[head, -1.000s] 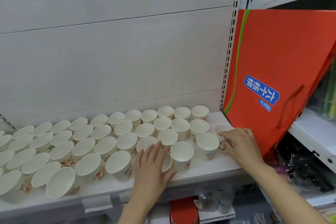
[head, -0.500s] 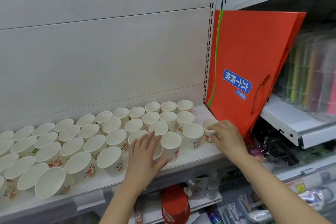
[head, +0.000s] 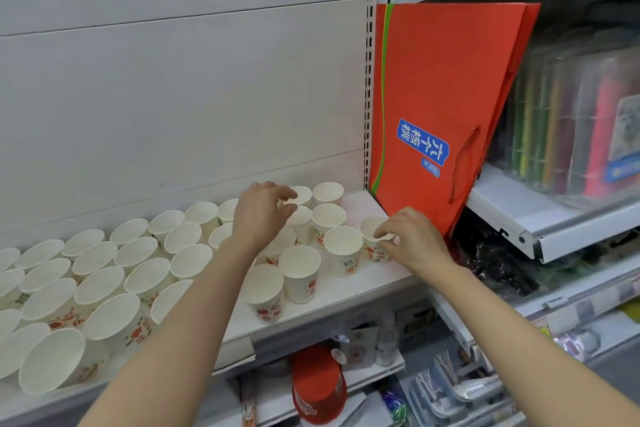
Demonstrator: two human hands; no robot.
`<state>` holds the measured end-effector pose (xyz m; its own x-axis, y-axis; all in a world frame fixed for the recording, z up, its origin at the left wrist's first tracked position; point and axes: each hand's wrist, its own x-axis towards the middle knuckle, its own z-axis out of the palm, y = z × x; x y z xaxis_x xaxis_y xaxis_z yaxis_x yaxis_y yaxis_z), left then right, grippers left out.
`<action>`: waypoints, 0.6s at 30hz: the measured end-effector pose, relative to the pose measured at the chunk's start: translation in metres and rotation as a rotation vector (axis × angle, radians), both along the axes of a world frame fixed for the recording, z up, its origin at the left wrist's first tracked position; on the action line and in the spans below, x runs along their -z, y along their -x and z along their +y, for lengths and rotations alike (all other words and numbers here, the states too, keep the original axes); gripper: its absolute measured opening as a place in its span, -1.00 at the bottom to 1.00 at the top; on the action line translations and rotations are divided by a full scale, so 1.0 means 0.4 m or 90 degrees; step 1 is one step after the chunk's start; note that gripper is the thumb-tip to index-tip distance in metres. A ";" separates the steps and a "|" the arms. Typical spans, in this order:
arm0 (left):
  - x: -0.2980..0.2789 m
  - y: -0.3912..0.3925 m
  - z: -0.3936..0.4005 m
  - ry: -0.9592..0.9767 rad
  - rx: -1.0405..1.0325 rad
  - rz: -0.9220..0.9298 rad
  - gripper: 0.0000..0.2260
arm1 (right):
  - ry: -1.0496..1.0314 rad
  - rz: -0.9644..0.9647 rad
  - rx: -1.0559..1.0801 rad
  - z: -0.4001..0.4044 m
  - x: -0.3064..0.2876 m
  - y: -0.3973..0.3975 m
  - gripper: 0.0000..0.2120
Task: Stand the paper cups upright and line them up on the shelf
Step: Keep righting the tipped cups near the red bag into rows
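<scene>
Several white paper cups (head: 299, 267) with red print stand upright in rows on the white shelf (head: 346, 291). My right hand (head: 414, 241) pinches the rim of the rightmost cup (head: 372, 236), which stands beside the red bag. My left hand (head: 261, 215) hovers over the back rows with fingers curled loosely near a rear cup (head: 303, 194); whether it touches a cup I cannot tell. My left forearm hides part of the middle rows.
A red paper bag (head: 446, 97) with a blue label leans at the shelf's right end. Clear packs of coloured pens (head: 571, 121) fill the neighbouring shelf. Below hang a red cap-like item (head: 317, 385) and small packaged goods.
My left hand has left the front-row cup and reached back toward the rear rows. My right hand stays at the rightmost cup. The view has shifted right.
</scene>
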<state>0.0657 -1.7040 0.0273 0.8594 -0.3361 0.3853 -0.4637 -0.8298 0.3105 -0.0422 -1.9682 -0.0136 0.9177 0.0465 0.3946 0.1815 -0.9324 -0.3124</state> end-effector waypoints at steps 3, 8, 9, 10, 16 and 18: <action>-0.008 -0.056 -0.042 -0.034 -0.006 0.028 -0.86 | -0.046 -0.059 -0.013 -0.011 -0.012 -0.014 -0.92; -0.008 -0.107 -0.087 -0.079 -0.040 0.049 -0.85 | -0.030 -0.073 -0.061 0.009 -0.089 -0.116 -0.96; -0.007 -0.116 -0.091 -0.090 -0.053 0.056 -0.84 | -0.007 -0.052 -0.069 0.021 -0.097 -0.148 -0.93; -0.005 -0.124 -0.094 -0.101 -0.067 0.066 -0.84 | 0.013 -0.028 -0.065 0.029 -0.100 -0.182 -0.89; 0.005 -0.153 -0.099 -0.166 -0.096 0.123 -0.86 | 0.096 0.117 -0.046 0.049 -0.070 -0.347 -0.73; 0.010 -0.166 -0.096 -0.196 -0.085 0.132 -0.86 | 0.120 0.139 -0.062 0.065 -0.068 -0.368 -0.76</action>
